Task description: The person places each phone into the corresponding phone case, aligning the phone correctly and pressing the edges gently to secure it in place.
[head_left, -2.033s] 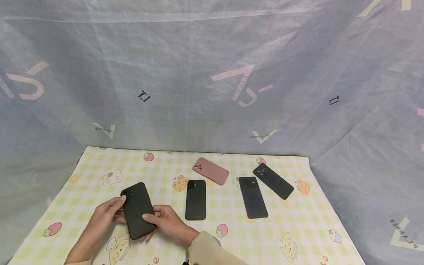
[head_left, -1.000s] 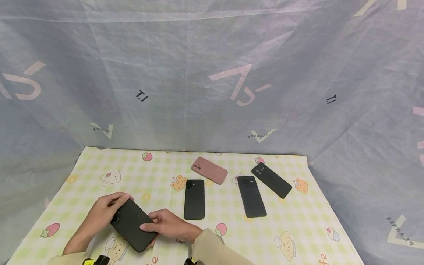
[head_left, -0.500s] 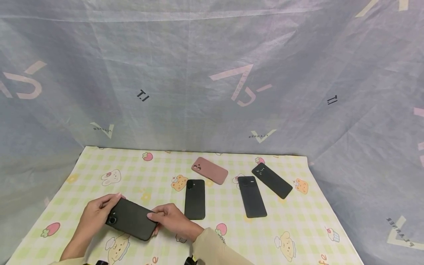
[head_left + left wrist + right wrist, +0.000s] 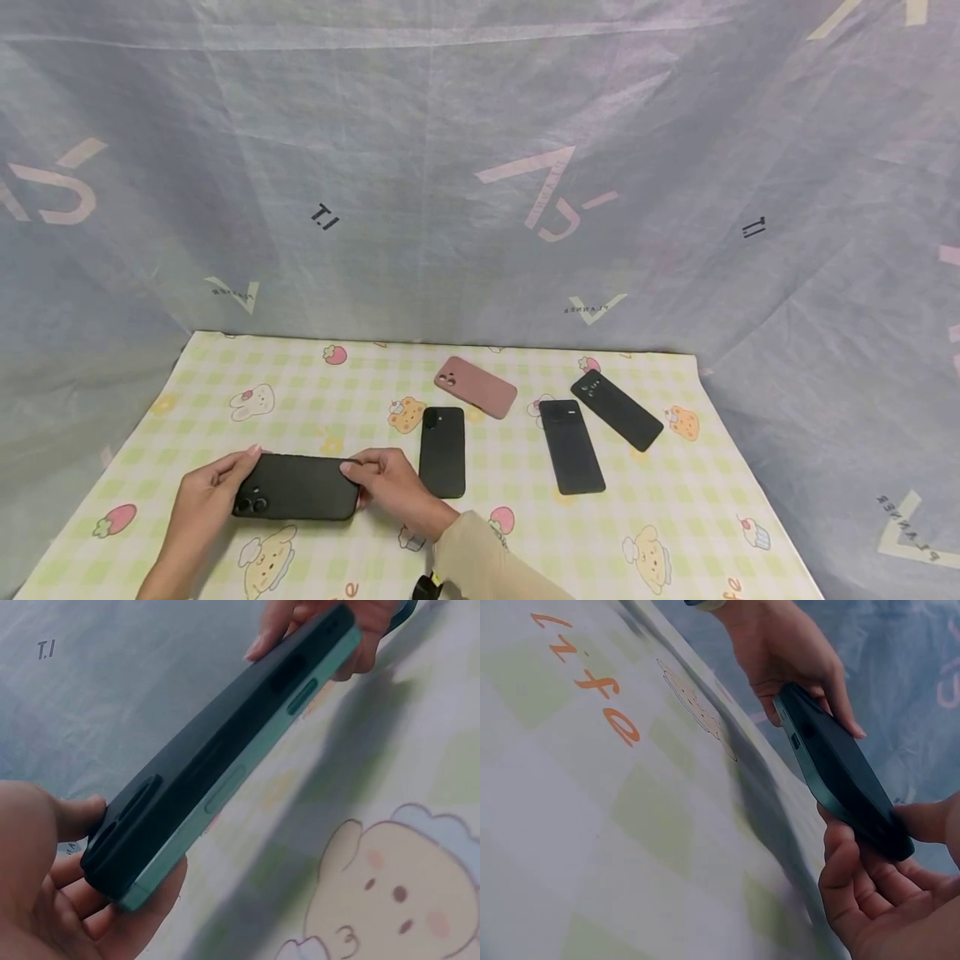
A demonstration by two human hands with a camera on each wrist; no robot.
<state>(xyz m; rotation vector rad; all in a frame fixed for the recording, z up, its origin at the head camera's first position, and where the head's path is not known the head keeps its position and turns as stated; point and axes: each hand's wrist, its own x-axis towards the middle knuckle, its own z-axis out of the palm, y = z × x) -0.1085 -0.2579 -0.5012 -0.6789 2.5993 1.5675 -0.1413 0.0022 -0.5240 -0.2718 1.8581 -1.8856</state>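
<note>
Between both hands, above the table's left front, is a phone in a black case, lying sideways with its back and camera end at left facing up. My left hand grips the camera end, thumb on top. My right hand pinches the other end, thumb over the back. In the left wrist view, the phone's pale green side shows along the lower edge of the dark case. The right wrist view shows the right fingers under one end. The phone's screen side is hidden.
Just right of my right hand lies a black phone-shaped piece. A pink phone case is behind it. Farther right are a dark slab with a camera band and a slanted black phone case. A checked cloth covers the table.
The cased phone has turned from nearly upright through a diagonal to lying sideways, camera end at left. Both hands moved with it and keep their hold. The other pieces have not moved.
</note>
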